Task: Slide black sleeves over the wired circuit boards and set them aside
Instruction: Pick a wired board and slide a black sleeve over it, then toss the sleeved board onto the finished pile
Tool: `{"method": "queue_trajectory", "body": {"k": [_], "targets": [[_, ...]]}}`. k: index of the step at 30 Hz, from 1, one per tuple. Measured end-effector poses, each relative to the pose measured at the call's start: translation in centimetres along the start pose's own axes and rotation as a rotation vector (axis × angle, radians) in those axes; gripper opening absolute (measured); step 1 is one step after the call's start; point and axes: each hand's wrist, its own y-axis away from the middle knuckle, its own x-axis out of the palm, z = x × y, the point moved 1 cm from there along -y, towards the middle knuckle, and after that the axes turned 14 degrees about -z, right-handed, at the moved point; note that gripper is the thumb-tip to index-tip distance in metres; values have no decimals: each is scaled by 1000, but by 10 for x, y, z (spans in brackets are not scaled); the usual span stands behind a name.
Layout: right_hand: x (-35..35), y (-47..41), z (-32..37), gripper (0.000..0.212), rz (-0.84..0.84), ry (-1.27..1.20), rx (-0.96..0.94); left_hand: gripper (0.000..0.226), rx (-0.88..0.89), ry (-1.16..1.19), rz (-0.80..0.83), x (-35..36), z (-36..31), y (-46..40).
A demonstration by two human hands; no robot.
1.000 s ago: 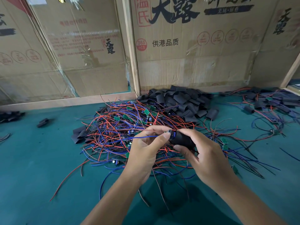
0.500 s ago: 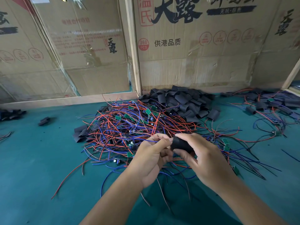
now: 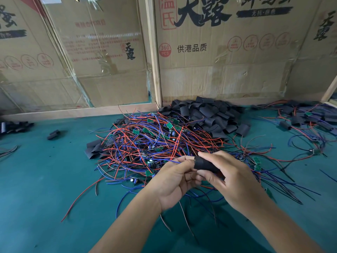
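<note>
At centre frame the right hand (image 3: pixel 235 178) grips a black sleeve (image 3: pixel 205 164) between thumb and curled fingers, its long axis running left to right with the open end facing the left hand (image 3: pixel 175 178), which pinches the wires (image 3: pixel 179 160) entering that end. The board itself is hidden, presumably inside the sleeve. Beyond lie the tangled wired boards (image 3: pixel 155 137), then the spare sleeve pile (image 3: pixel 209 115); finished pieces (image 3: pixel 306 119) sit at upper right.

Between the hands sits a plain black sleeve (image 3: pixel 204 164), beyond them a tangle of red and blue wires (image 3: pixel 145 143) dotted with small green boards (image 3: pixel 169 125), farther off a heap of black sleeves (image 3: pixel 209 115), all on a teal surface (image 3: pixel 45 179) before tan cardboard (image 3: pixel 218 70) printed in black and red.
</note>
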Motion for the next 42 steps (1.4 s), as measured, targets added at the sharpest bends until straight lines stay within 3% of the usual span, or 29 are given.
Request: {"method": "queue_trajectory", "body": {"k": [7, 11, 13, 16, 20, 23, 26, 32, 36, 39, 42], "targets": [[0, 2, -1, 45, 26, 16, -4, 7, 68, -9, -15, -2, 0, -1], [1, 5, 1, 60, 44, 218, -122, 7, 38, 38, -77, -2, 0, -4], [4, 4, 4, 49, -32, 308, -183, 5, 11, 44, -91, -1, 3, -3], [2, -2, 3, 15, -138, 408, -290, 11, -27, 115, -74, 2, 5, -3], [-19, -19, -19, 14, -106, 514, -329, 27, -88, 194, 59, 5, -3, 1], [-43, -38, -47, 26, -81, 598, -247, 31, -28, 191, 40, 3, -5, -1], [-57, -48, -71, 24, -84, 675, -177, 16, 3, 176, -36, -3, -4, -6], [-68, -76, -128, 26, 21, 931, -181, 15, 43, 124, -62, -6, -8, -5], [-97, -124, -167, 70, 65, 1201, 343, 15, 61, 95, -47, -2, -9, -2], [-64, -125, -158, 50, 72, 1008, 260, 15, 90, 82, -75, -6, -11, -2], [-18, -111, -143, 20, 228, 730, 231, 13, 129, 85, -98, -11, -13, -5]]}}
